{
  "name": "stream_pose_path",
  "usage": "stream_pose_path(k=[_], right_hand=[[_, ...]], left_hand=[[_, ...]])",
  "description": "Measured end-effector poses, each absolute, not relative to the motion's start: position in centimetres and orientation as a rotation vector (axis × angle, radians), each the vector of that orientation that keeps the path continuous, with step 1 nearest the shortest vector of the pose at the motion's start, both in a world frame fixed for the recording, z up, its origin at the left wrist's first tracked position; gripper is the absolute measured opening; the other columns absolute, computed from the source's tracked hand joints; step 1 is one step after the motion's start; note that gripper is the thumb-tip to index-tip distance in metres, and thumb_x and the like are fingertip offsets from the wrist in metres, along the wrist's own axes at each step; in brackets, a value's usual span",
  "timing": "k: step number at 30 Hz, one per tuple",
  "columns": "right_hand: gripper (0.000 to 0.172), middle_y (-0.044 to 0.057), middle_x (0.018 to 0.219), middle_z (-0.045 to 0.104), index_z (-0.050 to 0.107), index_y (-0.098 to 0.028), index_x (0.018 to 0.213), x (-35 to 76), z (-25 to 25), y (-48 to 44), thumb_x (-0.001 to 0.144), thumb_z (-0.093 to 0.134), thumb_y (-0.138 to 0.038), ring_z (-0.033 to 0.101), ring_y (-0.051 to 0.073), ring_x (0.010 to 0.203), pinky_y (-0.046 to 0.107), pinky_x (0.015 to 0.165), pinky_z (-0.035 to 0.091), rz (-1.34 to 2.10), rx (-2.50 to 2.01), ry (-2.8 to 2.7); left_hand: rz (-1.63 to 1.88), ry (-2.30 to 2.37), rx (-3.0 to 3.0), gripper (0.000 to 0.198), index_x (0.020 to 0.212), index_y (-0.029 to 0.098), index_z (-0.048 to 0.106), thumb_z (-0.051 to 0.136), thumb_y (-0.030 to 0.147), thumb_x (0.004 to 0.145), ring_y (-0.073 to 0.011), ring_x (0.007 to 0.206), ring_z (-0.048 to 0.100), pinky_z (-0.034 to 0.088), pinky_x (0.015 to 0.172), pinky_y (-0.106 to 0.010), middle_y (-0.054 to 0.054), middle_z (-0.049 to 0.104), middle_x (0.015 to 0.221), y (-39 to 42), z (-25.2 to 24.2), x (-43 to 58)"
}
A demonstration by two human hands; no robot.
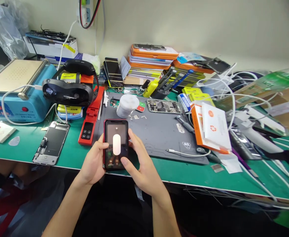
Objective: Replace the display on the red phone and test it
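Note:
A smartphone with a red edge is held upright over the front edge of the bench, its screen lit with a tall white slider bar. My left hand grips its left side, the thumb lying over the screen's edge. Around the right side curls my right hand, fingers behind the phone and thumb tip at the lower right of the screen. Just beyond the phone, a round white tub stands on the grey work mat. An opened phone body lies farther back on that mat.
Left are a blue heating machine, a black headset, a red tool and a detached phone screen. Orange boxes and a pen holder stand behind. White cables and a box crowd the right.

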State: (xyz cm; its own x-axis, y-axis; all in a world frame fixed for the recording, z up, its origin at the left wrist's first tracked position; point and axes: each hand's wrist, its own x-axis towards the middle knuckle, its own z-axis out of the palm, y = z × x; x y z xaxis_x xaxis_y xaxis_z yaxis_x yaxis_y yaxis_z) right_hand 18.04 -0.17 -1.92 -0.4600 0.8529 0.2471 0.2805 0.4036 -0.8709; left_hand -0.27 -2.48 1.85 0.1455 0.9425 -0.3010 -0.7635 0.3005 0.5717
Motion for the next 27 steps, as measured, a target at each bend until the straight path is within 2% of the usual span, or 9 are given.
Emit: stream_pose_path(k=[7, 9, 11, 13, 15, 18, 19, 21, 27], right_hand=[[0.076, 0.003, 0.185, 0.028, 0.020, -0.042, 0.178, 18.24, -1.85, -0.14, 0.112, 0.059, -0.040, 0.035, 0.031, 0.168, 0.060, 0.137, 0.036, 1.026, -0.945, -1.962], [0.089, 0.004, 0.185, 0.027, 0.018, -0.043, 0.178, 18.35, -1.77, -0.06, 0.106, 0.071, -0.045, 0.034, 0.033, 0.169, 0.060, 0.136, 0.037, 1.071, -0.947, -1.971], [0.110, 0.003, 0.186, 0.024, 0.014, -0.045, 0.178, 18.43, -1.72, 0.04, 0.095, 0.086, -0.047, 0.034, 0.034, 0.169, 0.060, 0.136, 0.037, 1.120, -0.960, -1.990], [0.119, 0.002, 0.186, 0.022, 0.012, -0.047, 0.177, 18.46, -1.71, 0.10, 0.089, 0.092, -0.046, 0.031, 0.034, 0.170, 0.060, 0.138, 0.034, 1.149, -0.977, -1.999], [0.106, 0.000, 0.186, 0.024, 0.017, -0.048, 0.177, 18.44, -1.77, 0.12, 0.096, 0.085, -0.044, 0.032, 0.033, 0.170, 0.059, 0.139, 0.032, 1.171, -0.985, -1.959], [0.062, 0.001, 0.180, 0.039, 0.037, -0.045, 0.172, 18.41, -1.90, 0.12, 0.113, 0.057, -0.045, 0.045, 0.030, 0.163, 0.056, 0.137, 0.036, 1.234, -0.942, -1.779], [0.054, 0.001, 0.177, 0.044, 0.043, -0.043, 0.170, 18.41, -1.94, 0.12, 0.116, 0.050, -0.046, 0.049, 0.029, 0.160, 0.055, 0.136, 0.039, 1.256, -0.925, -1.719], [0.052, 0.002, 0.174, 0.049, 0.047, -0.041, 0.168, 18.42, -2.00, 0.11, 0.116, 0.049, -0.047, 0.052, 0.029, 0.157, 0.054, 0.134, 0.042, 1.279, -0.915, -1.668], [0.070, 0.000, 0.179, 0.039, 0.035, -0.047, 0.172, 18.61, -1.95, 0.00, 0.110, 0.065, -0.046, 0.050, 0.029, 0.157, 0.054, 0.134, 0.043, 1.221, -0.914, -1.793]], left_hand=[[1.258, 0.672, 0.304, 0.081, 0.168, 0.032, 0.046, 0.067, 0.030, 0.090, -0.0334, 0.128, 0.072, 0.054, 0.113, -0.046, -0.006, 0.076, 0.141, -2.49, 1.74, -0.32], [1.260, 0.672, 0.303, 0.082, 0.168, 0.032, 0.046, 0.067, 0.030, 0.089, -0.0338, 0.128, 0.072, 0.054, 0.113, -0.047, -0.006, 0.076, 0.141, -2.49, 1.69, -0.32], [1.263, 0.672, 0.299, 0.082, 0.168, 0.031, 0.045, 0.068, 0.030, 0.089, -0.0340, 0.128, 0.072, 0.054, 0.113, -0.047, -0.006, 0.076, 0.140, -2.50, 1.67, -0.31], [1.264, 0.677, 0.294, 0.082, 0.168, 0.031, 0.044, 0.067, 0.030, 0.090, -0.0339, 0.127, 0.072, 0.054, 0.112, -0.047, -0.006, 0.076, 0.141, -2.52, 1.67, -0.31], [1.261, 0.688, 0.293, 0.082, 0.168, 0.031, 0.044, 0.067, 0.030, 0.090, -0.0339, 0.127, 0.072, 0.054, 0.112, -0.047, -0.006, 0.076, 0.141, -2.55, 1.69, -0.32], [1.249, 0.701, 0.294, 0.082, 0.168, 0.030, 0.043, 0.068, 0.032, 0.090, -0.0341, 0.126, 0.072, 0.055, 0.111, -0.048, -0.007, 0.076, 0.141, -2.60, 1.71, -0.34], [1.245, 0.701, 0.294, 0.081, 0.168, 0.030, 0.043, 0.068, 0.032, 0.091, -0.0342, 0.126, 0.072, 0.055, 0.111, -0.047, -0.007, 0.076, 0.140, -2.60, 1.70, -0.35], [1.242, 0.694, 0.295, 0.080, 0.168, 0.029, 0.044, 0.068, 0.033, 0.091, -0.0340, 0.126, 0.072, 0.055, 0.111, -0.047, -0.008, 0.076, 0.140, -2.57, 1.68, -0.36], [1.251, 0.696, 0.298, 0.077, 0.165, 0.027, 0.048, 0.070, 0.036, 0.092, -0.0342, 0.125, 0.072, 0.054, 0.111, -0.047, -0.008, 0.076, 0.140, -2.44, 1.63, -0.42]])
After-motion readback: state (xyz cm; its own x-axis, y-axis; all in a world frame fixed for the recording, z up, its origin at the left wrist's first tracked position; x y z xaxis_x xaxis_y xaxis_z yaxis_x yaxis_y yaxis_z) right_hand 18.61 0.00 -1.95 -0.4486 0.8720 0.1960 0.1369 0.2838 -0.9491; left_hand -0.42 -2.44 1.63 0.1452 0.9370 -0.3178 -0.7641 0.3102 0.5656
